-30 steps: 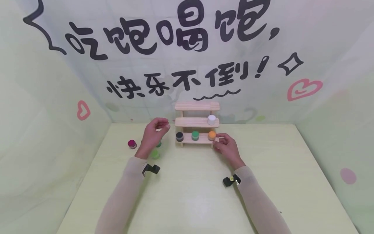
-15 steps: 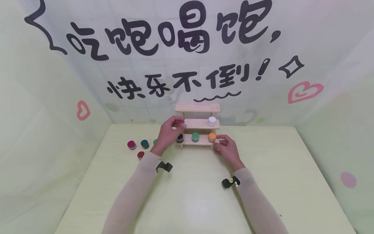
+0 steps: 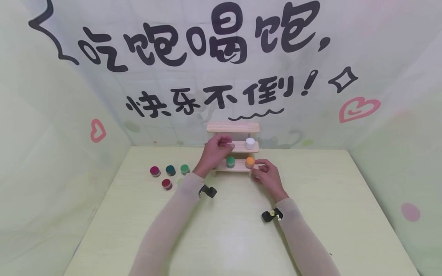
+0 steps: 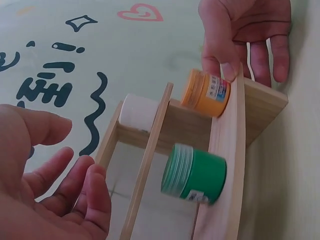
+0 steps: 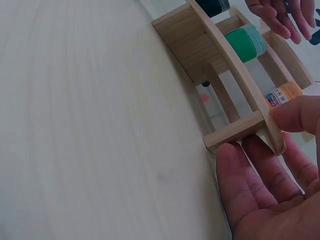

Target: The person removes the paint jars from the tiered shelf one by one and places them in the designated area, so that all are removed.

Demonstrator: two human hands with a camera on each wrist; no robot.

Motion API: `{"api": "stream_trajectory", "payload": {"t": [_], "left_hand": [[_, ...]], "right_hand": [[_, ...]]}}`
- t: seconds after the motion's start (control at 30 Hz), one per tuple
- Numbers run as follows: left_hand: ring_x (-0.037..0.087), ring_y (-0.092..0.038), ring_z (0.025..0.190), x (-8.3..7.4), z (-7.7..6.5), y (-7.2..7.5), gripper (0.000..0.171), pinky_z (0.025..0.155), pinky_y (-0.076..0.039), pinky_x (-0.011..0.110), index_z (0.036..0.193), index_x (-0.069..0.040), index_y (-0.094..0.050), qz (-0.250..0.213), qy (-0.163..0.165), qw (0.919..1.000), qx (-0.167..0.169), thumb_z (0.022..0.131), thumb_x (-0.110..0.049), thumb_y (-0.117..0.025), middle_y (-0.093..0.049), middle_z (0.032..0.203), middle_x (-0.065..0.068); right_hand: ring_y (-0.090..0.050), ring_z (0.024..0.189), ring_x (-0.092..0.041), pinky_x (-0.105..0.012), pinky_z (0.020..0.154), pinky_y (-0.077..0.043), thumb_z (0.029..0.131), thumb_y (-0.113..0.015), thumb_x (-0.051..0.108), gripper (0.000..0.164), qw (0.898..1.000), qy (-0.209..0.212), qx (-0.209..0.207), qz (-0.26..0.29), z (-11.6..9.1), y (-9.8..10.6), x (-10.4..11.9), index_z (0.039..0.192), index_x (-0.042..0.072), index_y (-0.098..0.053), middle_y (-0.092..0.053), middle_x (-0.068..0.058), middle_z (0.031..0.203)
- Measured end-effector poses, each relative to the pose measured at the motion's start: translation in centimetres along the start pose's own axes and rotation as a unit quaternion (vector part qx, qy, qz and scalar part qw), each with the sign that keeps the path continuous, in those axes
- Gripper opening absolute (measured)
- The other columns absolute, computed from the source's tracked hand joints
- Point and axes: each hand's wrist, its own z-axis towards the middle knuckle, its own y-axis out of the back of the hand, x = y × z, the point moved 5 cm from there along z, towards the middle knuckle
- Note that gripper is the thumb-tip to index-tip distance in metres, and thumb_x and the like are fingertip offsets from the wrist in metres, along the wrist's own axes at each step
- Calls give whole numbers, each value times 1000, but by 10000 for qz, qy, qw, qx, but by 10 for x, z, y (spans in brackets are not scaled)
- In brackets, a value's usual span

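A small three-tier wooden rack [image 3: 233, 127] stands against the back wall. On its lowest tier are a green paint jar [image 4: 195, 172] and an orange paint jar [image 4: 206, 92]. A black jar [image 5: 212, 6] on that tier shows in the right wrist view; my left hand covers it in the head view. The middle tier bears a white-lidded jar [image 3: 250, 143]. My left hand [image 3: 215, 151] hovers before the middle tier, its fingers loosely bent with nothing between them. My right hand [image 3: 271, 178] grips the right end of the lowest tier, thumb on top, fingers below.
Left of the rack, several jars sit on the table: magenta [image 3: 155, 171], teal [image 3: 170, 170], green [image 3: 185, 169] and red [image 3: 167, 184]. A light green one [image 3: 180, 181] is partly hidden by my left sleeve. A printed cloth [image 3: 221, 96] hangs behind the rack.
My left hand has moved right, from above the loose jars to the front of the rack's middle tier, uncovering those jars. My right hand keeps its grip at the rack's end.
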Motion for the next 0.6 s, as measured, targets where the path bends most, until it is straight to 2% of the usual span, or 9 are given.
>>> {"api": "stream_trajectory", "payload": {"t": [0.23, 0.4, 0.6], "left_hand": [[20, -69, 114, -9, 7, -24, 41, 103, -58, 37, 134, -10, -66, 20, -103, 9999, 135, 96, -24, -77, -71, 126, 3], [18, -69, 113, -10, 13, -41, 42, 101, -58, 34, 132, -9, -67, 178, -181, 9996, 130, 94, -22, -78, -72, 122, 2], [15, -68, 110, -10, 18, -57, 39, 98, -58, 32, 130, -12, -67, 199, -181, 9996, -51, 95, -23, -80, -71, 120, 1]], "right_hand": [[-69, 80, -11, -31, 79, -66, 94, -76, 9, 39, 9999, 108, 1, -30, -3, -1, 0, 132, 7, -64, -62, 4, 82], [-71, 79, -12, -32, 81, -66, 95, -77, 10, 41, 9999, 91, 52, -6, -2, -1, -3, 133, 8, -63, -65, 4, 83], [-73, 83, -15, -36, 85, -66, 96, -75, 11, 44, 9999, -10, 117, 9, 0, 2, -4, 138, 10, -62, -69, 4, 86]]}}
